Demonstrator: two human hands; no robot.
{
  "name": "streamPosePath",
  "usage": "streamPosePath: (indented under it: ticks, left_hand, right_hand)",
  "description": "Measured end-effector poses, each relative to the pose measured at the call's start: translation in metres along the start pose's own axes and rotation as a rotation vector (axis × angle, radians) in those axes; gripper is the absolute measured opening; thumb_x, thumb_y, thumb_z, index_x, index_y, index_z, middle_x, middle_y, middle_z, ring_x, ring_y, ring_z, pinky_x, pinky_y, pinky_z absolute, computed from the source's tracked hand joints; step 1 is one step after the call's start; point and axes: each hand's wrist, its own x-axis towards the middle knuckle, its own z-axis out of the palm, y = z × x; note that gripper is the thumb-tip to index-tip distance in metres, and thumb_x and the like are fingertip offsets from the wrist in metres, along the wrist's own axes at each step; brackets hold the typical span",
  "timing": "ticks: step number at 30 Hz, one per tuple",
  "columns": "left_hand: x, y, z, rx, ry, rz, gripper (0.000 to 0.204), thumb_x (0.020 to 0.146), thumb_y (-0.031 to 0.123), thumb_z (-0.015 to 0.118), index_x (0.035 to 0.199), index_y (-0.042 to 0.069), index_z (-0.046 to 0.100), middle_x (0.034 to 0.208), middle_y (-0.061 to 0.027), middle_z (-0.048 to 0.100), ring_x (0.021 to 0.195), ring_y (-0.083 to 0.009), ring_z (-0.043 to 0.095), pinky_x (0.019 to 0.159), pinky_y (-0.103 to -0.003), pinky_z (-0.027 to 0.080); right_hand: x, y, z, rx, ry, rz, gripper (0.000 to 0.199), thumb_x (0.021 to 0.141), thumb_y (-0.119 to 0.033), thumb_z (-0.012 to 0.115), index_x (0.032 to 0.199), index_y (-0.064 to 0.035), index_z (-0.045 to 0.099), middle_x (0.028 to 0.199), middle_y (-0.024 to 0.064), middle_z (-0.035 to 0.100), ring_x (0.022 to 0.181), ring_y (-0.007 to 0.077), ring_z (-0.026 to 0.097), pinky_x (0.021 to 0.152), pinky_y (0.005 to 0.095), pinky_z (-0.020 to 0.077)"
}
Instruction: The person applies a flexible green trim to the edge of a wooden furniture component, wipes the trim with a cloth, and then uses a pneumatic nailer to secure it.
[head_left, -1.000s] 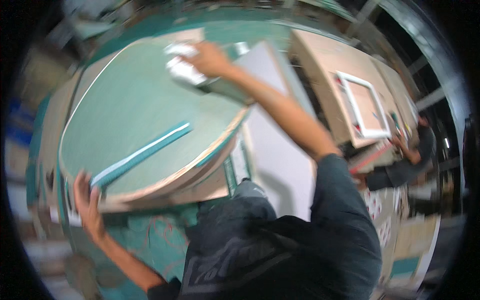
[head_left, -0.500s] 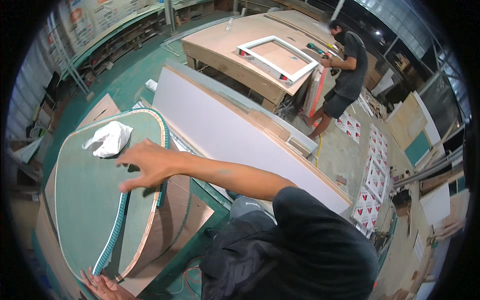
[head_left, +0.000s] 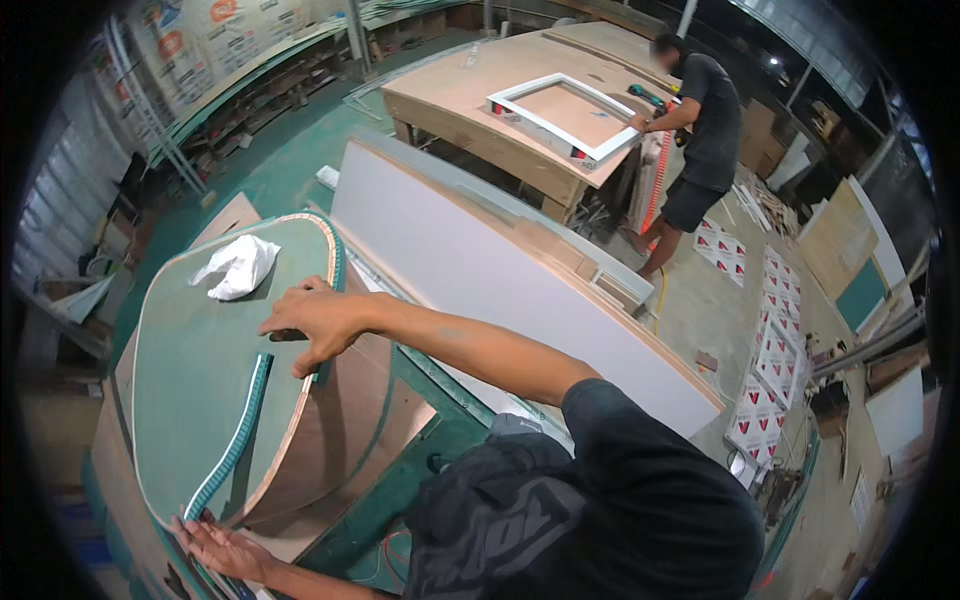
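A: Where was the ribbed teal strip (head_left: 236,445)?

B: It lay on the rounded green panel (head_left: 190,380), its near end at the left hand (head_left: 225,550); whether that hand pinched it could not be told.

A: And the right hand (head_left: 325,325)?

B: Empty, loosely curled over the panel's right side. A second earlier it held the white cloth (head_left: 238,268), now lying farther off.

A: Meaning?

B: Cloth work judged paused, hand freed.

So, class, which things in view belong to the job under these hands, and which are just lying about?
Seem to belong:
teal ribbed strip, between the left hand and right hand
rounded green top, beneath the strip
crumpled white cloth, perhaps, lying on that top

Seem apart:
large white panel, beside the top
white frame, on the far table
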Motion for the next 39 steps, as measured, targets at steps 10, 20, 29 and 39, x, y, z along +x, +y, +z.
streamPosePath:
  ticks: [10,20,29,39]
  left_hand:
    - [-0.009,0.094,0.029,-0.336,0.279,-0.300,0.048,0.103,0.020,0.054,0.142,-0.004,0.039,0.132,-0.0162,0.056,0.121,-0.0236,0.057,0.107,-0.040,0.043]
    - [-0.038,0.140,0.039,-0.334,0.319,-0.319,0.043,0.097,0.014,0.066,0.134,-0.001,0.049,0.125,-0.0093,0.055,0.109,-0.0168,0.058,0.091,-0.032,0.053]
    - [-0.068,0.139,0.019,-0.506,0.372,-0.321,0.044,0.098,0.013,0.064,0.135,-0.002,0.045,0.116,-0.0083,0.060,0.107,-0.0161,0.061,0.093,-0.033,0.054]
    - [-0.089,0.113,-0.002,-0.844,0.458,-0.627,0.043,0.099,0.017,0.064,0.132,0.000,0.044,0.119,-0.0112,0.061,0.107,-0.0178,0.060,0.096,-0.035,0.050]
  right_hand:
    - [0.008,-0.005,-0.006,-0.087,-0.106,0.041,0.057,0.069,-0.058,0.073,0.115,-0.0234,0.071,0.112,0.0113,0.061,0.117,0.0333,0.051,0.097,0.0551,0.0304]
    - [0.008,-0.007,0.011,-0.064,-0.055,-0.023,0.069,0.068,-0.060,0.075,0.128,-0.0264,0.067,0.117,0.0087,0.061,0.122,0.0294,0.049,0.107,0.0544,0.0240]
    - [0.005,-0.047,0.005,-0.059,-0.141,0.024,0.056,0.074,-0.053,0.076,0.123,-0.0291,0.069,0.127,0.0088,0.057,0.126,0.0319,0.046,0.110,0.0477,0.0254]
    - [-0.062,-0.110,0.000,0.328,-0.133,0.119,0.035,0.084,-0.018,0.076,0.113,-0.0029,0.065,0.111,0.0077,0.062,0.109,0.0220,0.059,0.099,0.0354,0.0438]
